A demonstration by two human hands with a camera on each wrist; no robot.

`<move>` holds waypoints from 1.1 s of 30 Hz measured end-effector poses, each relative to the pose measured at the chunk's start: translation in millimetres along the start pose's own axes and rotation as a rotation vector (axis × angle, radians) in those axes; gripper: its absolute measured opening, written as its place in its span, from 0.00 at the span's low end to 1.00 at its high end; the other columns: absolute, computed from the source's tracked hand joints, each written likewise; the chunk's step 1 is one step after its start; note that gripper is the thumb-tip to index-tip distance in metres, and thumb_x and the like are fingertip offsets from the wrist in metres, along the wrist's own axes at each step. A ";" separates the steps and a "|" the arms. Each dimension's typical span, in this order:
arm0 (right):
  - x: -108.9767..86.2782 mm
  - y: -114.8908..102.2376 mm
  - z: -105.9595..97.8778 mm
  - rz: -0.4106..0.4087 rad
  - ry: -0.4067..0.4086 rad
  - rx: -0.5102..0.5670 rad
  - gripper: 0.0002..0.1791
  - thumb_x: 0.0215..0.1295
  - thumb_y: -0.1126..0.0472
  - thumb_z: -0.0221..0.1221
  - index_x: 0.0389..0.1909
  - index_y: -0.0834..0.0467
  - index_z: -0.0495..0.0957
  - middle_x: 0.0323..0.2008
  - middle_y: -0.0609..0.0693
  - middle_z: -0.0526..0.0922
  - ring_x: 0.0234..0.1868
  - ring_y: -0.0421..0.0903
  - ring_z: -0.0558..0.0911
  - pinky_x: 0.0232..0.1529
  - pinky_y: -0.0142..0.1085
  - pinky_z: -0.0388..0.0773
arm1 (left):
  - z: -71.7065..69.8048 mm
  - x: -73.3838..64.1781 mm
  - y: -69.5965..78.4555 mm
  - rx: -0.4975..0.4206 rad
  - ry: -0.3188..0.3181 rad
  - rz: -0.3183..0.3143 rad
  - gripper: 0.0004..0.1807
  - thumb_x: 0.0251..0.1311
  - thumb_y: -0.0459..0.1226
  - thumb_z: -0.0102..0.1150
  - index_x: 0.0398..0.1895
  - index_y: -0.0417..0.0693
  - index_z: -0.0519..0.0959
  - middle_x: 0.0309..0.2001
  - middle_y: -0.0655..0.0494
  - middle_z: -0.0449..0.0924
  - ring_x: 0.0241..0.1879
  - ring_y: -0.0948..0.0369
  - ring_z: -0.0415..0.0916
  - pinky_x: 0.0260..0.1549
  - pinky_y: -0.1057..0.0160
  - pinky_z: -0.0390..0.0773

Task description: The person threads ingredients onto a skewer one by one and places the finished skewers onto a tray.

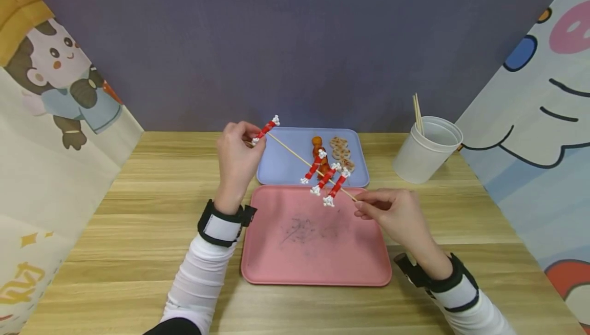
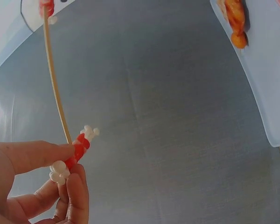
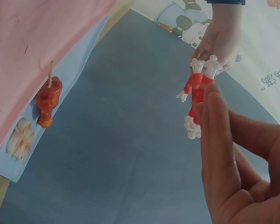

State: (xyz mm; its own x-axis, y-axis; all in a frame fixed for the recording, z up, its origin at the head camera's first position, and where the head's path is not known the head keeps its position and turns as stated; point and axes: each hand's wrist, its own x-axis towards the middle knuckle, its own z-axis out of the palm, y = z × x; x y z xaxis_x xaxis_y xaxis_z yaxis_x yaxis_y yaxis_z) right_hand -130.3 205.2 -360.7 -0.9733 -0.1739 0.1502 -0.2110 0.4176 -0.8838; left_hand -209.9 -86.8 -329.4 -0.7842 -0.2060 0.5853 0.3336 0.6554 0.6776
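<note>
My left hand (image 1: 239,155) pinches a small red piece (image 1: 266,130) with white knobbed ends, like a toy bone. One end of a thin wooden skewer (image 1: 290,150) meets this piece; whether it goes through, I cannot tell. In the left wrist view, thumb and fingertips hold the red piece (image 2: 80,148) where the skewer (image 2: 56,79) meets it. Three similar red-and-white pieces (image 1: 325,179) sit crosswise along the skewer's other half. Near that end, my right hand (image 1: 396,214) pinches the stick, held aslant above the trays. Its fingers partly hide the threaded pieces (image 3: 197,93) in the right wrist view.
A pink tray (image 1: 318,258) with dark marks lies in front. Behind it, a blue tray (image 1: 286,166) carries a brown-orange skewered food piece (image 1: 316,142) and pale browned round pieces (image 1: 341,153). At right stands a white bucket (image 1: 415,158) with thin wooden sticks (image 1: 417,112).
</note>
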 end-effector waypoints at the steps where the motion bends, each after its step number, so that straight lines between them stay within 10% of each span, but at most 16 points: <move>1: -0.2 -0.5 0.4 -0.003 0.003 -0.002 0.07 0.56 0.70 0.64 0.36 0.67 0.84 0.31 0.61 0.86 0.25 0.41 0.86 0.26 0.33 0.82 | 0.4 -0.3 -0.1 0.002 0.002 0.004 0.07 0.51 0.31 0.66 0.30 0.35 0.81 0.30 0.44 0.74 0.29 0.54 0.76 0.28 0.61 0.78; 15: -4.5 -5.1 2.0 0.022 0.012 0.001 0.08 0.56 0.70 0.64 0.37 0.67 0.84 0.31 0.60 0.86 0.26 0.42 0.86 0.27 0.33 0.82 | -3.2 4.2 -6.1 -0.177 -0.042 -0.120 0.08 0.53 0.33 0.65 0.34 0.36 0.82 0.30 0.45 0.78 0.29 0.56 0.75 0.31 0.63 0.76; 33: 1.0 2.4 2.8 0.030 -0.004 -0.037 0.07 0.56 0.71 0.63 0.36 0.67 0.84 0.31 0.60 0.86 0.25 0.40 0.86 0.27 0.32 0.82 | 15.5 -2.8 -12.6 -0.047 -0.002 0.004 0.05 0.49 0.28 0.66 0.30 0.35 0.82 0.29 0.45 0.75 0.26 0.54 0.74 0.26 0.63 0.73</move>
State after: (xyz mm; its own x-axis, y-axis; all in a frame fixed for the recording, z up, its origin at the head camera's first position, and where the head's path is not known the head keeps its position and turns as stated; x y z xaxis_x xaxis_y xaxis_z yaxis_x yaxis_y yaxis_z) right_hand -131.5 203.5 -363.9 -0.9788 -0.1641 0.1224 -0.1852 0.4556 -0.8707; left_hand -220.0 -83.2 -346.5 -0.7841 -0.2018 0.5869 0.3608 0.6212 0.6956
